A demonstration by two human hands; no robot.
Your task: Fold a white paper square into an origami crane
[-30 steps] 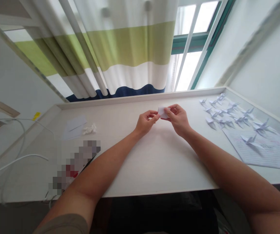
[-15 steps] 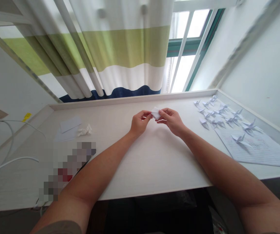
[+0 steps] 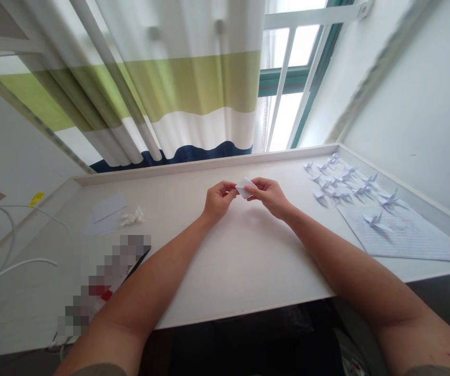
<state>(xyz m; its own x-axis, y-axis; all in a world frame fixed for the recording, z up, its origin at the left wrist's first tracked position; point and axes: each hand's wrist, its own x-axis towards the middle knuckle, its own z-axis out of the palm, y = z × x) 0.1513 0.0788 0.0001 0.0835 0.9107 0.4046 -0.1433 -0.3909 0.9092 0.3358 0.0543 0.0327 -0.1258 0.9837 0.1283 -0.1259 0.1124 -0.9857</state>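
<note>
Left hand (image 3: 217,200) and right hand (image 3: 269,194) are close together, and each one pinches the same bit of paper with its thumb and fingers. From where I stand, the biggest thing is the white desk (image 3: 244,271), with a striped curtain (image 3: 201,83) hanging behind it. Over on the right side lies a lined sheet (image 3: 408,243), and on the left are some plain sheets (image 3: 109,208). Lots of paper birds (image 3: 390,200) sit near the right edge, and one bird stands on the lined sheet. A white crumpled bit (image 3: 133,216) lies beside the plain sheets. Smallest of all is the folded paper (image 3: 245,187), held between the fingertips, up off the desk, it seems.

I think thin paper like that could rip if the two hands pull apart too hard. A crease could go crooked if one pinch slips, because there is no hard top under it. If the right arm swings out wide, it might knock the birds over.
</note>
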